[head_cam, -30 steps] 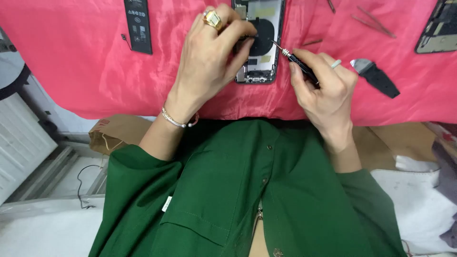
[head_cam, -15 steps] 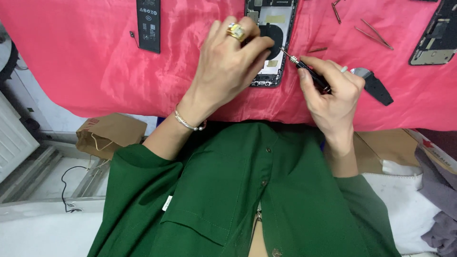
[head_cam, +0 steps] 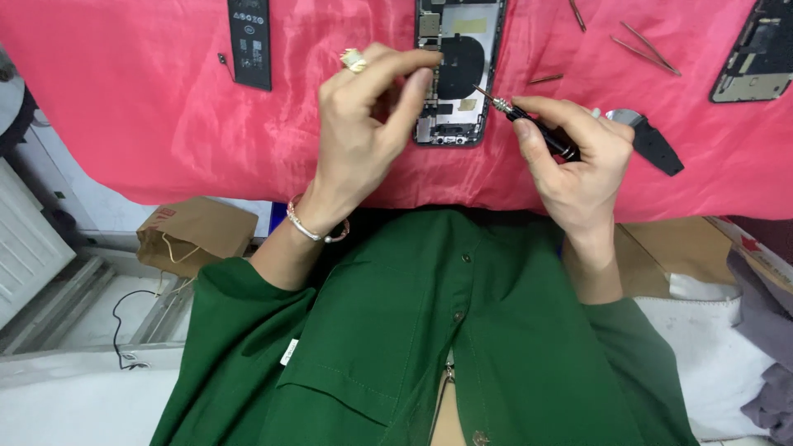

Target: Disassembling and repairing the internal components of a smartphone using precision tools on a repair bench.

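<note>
Opened phone (head_cam: 458, 70) lies back-off on the pink cloth (head_cam: 165, 124) over the tabletop, at centre top. Far left on the cloth: black battery (head_cam: 249, 41). My left hand (head_cam: 363, 132) hovers just left of the phone, fingers loosely curled, index tip touching the phone's left edge, holding nothing. My right hand (head_cam: 578, 165) pinches a small screwdriver (head_cam: 529, 120), tip on the phone's right edge. Further right: tweezers (head_cam: 646, 48), black pry tool (head_cam: 652, 144), second phone frame (head_cam: 756, 54).

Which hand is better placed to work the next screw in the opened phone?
Right, probably. The right hand already grips the screwdriver, its tip at the opened phone edge. The left hand holds no tool and only hovers at the phone's left side, suited to steadying.
</note>
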